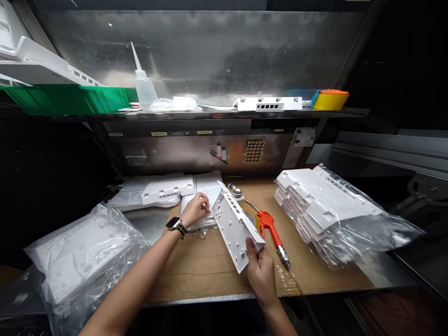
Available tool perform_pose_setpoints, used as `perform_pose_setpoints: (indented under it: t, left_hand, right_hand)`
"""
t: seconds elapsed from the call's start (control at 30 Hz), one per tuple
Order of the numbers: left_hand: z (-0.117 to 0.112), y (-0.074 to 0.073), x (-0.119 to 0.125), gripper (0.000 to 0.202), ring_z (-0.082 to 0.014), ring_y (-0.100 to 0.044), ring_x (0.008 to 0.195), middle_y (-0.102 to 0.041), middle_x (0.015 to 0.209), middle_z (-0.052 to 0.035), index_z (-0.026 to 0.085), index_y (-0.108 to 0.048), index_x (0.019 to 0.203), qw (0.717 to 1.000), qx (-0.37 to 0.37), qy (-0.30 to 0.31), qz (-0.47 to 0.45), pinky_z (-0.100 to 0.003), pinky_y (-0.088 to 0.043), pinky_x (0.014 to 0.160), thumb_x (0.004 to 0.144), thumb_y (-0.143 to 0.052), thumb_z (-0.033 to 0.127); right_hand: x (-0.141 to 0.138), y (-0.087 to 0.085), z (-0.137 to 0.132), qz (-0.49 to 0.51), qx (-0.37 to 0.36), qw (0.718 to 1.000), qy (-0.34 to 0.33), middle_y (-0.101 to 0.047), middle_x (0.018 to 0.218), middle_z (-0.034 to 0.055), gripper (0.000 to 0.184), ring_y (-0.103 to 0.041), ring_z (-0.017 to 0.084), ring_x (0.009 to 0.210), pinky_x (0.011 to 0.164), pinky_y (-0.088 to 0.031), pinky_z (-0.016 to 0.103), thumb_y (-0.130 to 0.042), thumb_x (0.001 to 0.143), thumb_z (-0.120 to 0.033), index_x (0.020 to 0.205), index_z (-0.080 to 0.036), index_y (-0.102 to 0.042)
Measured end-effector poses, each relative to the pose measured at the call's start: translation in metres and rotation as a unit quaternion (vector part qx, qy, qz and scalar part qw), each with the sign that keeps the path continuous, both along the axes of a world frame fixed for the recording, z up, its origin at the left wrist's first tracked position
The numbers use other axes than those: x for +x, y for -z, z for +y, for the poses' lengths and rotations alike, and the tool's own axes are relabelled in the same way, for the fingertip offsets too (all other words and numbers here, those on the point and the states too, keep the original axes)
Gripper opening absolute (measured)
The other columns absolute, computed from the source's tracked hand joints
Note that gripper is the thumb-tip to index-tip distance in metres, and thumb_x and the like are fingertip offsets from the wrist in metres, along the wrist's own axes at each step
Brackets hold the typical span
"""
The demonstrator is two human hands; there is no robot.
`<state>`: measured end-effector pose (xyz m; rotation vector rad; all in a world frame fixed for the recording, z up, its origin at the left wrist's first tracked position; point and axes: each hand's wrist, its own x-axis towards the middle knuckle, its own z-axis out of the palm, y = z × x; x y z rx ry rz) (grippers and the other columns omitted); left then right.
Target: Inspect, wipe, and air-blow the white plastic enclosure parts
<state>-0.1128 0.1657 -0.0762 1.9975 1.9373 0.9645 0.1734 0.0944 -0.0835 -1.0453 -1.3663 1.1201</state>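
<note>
My right hand (261, 270) grips the near end of a white plastic housing (234, 224), holding it tilted above the brown work surface (196, 266), its inner side with posts facing me. My left hand (196, 208) is closed at the housing's far left edge, fingers curled on something I cannot make out, beside a bagged white part (205, 186). A watch and bead bracelet sit on that wrist. An orange-handled air blow gun (269, 226) lies just right of the housing.
A stack of bagged white housings (329, 210) lies at the right, another bagged pile (80, 252) at the left, and more white parts (168, 189) at the back. The shelf above carries a squeeze bottle (143, 84), a white housing (268, 103), green trays (66, 98) and coloured tape rolls (331, 99).
</note>
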Motion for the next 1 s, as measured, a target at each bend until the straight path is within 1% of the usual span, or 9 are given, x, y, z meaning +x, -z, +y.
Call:
perform_pose_setpoints:
  t: [0.13,0.27,0.37,0.5,0.6,0.67,0.8,0.9,1.0]
  left_hand:
    - [0.005,-0.015,-0.012,0.010,-0.0266,-0.060,0.122,-0.066,0.135,-0.0096,0.020,-0.071,0.098,0.996,0.060,-0.040,0.058,-0.052,-0.051,0.106,0.099,-0.065,0.028]
    - [0.019,-0.029,-0.012,0.020,-0.0296,-0.059,0.127,-0.064,0.137,-0.0106,0.021,-0.069,0.118,0.990,0.090,-0.078,0.077,-0.057,-0.049,0.108,0.100,-0.064,0.028]
    - [0.024,-0.039,-0.001,0.036,-0.0319,-0.059,0.128,-0.056,0.148,-0.0135,0.020,-0.060,0.135,0.991,0.084,-0.061,0.078,-0.058,-0.051,0.106,0.099,-0.065,0.026]
    - [0.023,-0.054,0.016,0.042,-0.0258,-0.068,0.110,-0.058,0.148,-0.0127,0.023,-0.064,0.133,0.996,0.020,0.051,0.070,-0.047,-0.060,0.093,0.092,-0.071,0.014]
    - [0.021,-0.065,0.030,0.052,-0.0222,-0.071,0.100,-0.069,0.135,-0.0096,0.022,-0.068,0.129,0.991,0.001,0.129,0.042,-0.036,-0.062,0.080,0.081,-0.072,0.003]
    - [0.019,-0.070,0.038,0.061,-0.0197,-0.072,0.091,-0.071,0.133,-0.0094,0.021,-0.066,0.134,0.991,0.025,0.128,0.021,-0.029,-0.061,0.072,0.077,-0.064,-0.001]
    - [0.008,-0.075,0.054,0.065,-0.0168,-0.071,0.078,-0.062,0.148,-0.0111,0.022,-0.065,0.139,0.993,0.102,0.053,0.026,-0.030,-0.059,0.065,0.079,-0.050,0.000]
    - [-0.011,-0.074,0.068,0.057,-0.0235,-0.073,0.094,-0.058,0.154,-0.0080,0.026,-0.067,0.137,0.987,0.139,0.028,0.077,-0.039,-0.061,0.082,0.088,-0.048,0.004]
    - [-0.035,-0.067,0.084,0.058,-0.0259,-0.072,0.102,-0.056,0.157,-0.0030,0.034,-0.062,0.143,0.980,0.144,0.054,0.123,-0.045,-0.061,0.090,0.096,-0.042,0.006]
  right_hand:
    - [0.002,0.002,0.000,-0.006,-0.010,1.000,0.012,-0.078,0.119,0.0193,0.059,-0.073,0.035,0.114,0.101,-0.056,0.045,-0.059,0.094,-0.067,0.118,-0.015,-0.073]
    - [0.003,0.008,-0.002,-0.016,-0.021,0.999,0.024,-0.079,0.112,0.0194,0.062,-0.075,0.035,0.107,0.096,-0.058,0.043,-0.058,0.093,-0.071,0.111,-0.014,-0.074]
    - [0.004,0.019,-0.008,-0.007,-0.034,0.996,0.081,-0.080,0.101,0.0202,0.066,-0.076,0.037,0.102,0.092,-0.059,0.044,-0.058,0.089,-0.077,0.101,-0.014,-0.075]
    - [0.006,0.031,-0.022,0.016,0.005,0.987,0.159,-0.079,0.103,0.0236,0.068,-0.074,0.041,0.107,0.095,-0.059,0.047,-0.062,0.085,-0.079,0.098,-0.015,-0.075]
    - [0.005,0.033,-0.030,0.006,0.031,0.988,0.151,-0.079,0.107,0.0228,0.068,-0.071,0.042,0.118,0.103,-0.055,0.051,-0.061,0.088,-0.076,0.112,-0.014,-0.075]
    - [0.003,0.033,-0.034,-0.013,0.026,0.992,0.126,-0.079,0.107,0.0210,0.070,-0.068,0.042,0.123,0.105,-0.054,0.052,-0.059,0.089,-0.076,0.119,-0.016,-0.075]
    - [0.004,0.034,-0.034,-0.041,0.003,0.995,0.091,-0.080,0.110,0.0180,0.075,-0.072,0.041,0.116,0.097,-0.058,0.048,-0.057,0.089,-0.078,0.129,-0.016,-0.073]
    - [0.010,0.026,-0.027,-0.076,-0.015,0.992,0.104,-0.081,0.102,0.0184,0.076,-0.078,0.038,0.097,0.084,-0.060,0.041,-0.058,0.087,-0.079,0.119,-0.013,-0.076]
    - [0.025,0.009,-0.017,-0.071,-0.063,0.988,0.120,-0.082,0.088,0.0159,0.066,-0.078,0.034,0.086,0.074,-0.059,0.035,-0.066,0.085,-0.076,0.102,-0.013,-0.079]
